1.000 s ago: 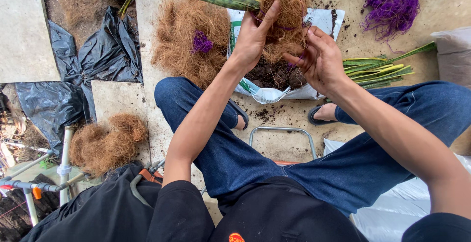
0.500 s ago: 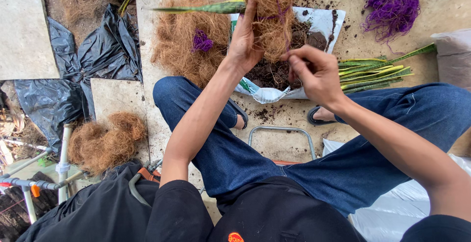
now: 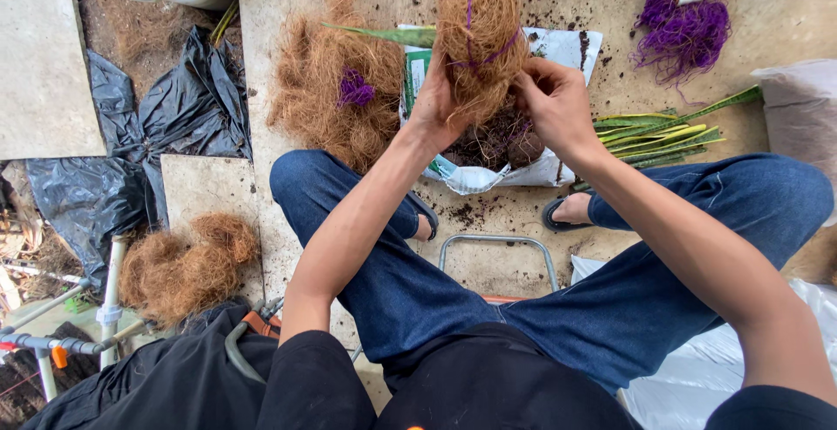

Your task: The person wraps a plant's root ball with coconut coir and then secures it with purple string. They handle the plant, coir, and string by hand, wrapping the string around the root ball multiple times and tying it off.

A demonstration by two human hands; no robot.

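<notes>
Coir-wrapped plant bundle (image 3: pixel 481 39) sits upright between my two hands, held above the open white bag of soil (image 3: pixel 523 164) on the concrete. My left hand (image 3: pixel 438 103) cups its lower left side, fingers curled into the brown fibre, while my right hand (image 3: pixel 556 103) presses against the right side with fingertips pinched together at the purple string (image 3: pixel 488 55) looped around the bundle. Green leaf tips poke out of the top. Just left of the bag lies a loose heap of coconut fibre (image 3: pixel 336 90) with a scrap of purple string on it. To the right, cut snake plant leaves (image 3: pixel 663 133) lie flat, and a tangle of purple twine (image 3: pixel 684 29) rests farther back. Another fibre clump (image 3: pixel 183 264) sits near black plastic sheeting (image 3: pixel 174 116).
</notes>
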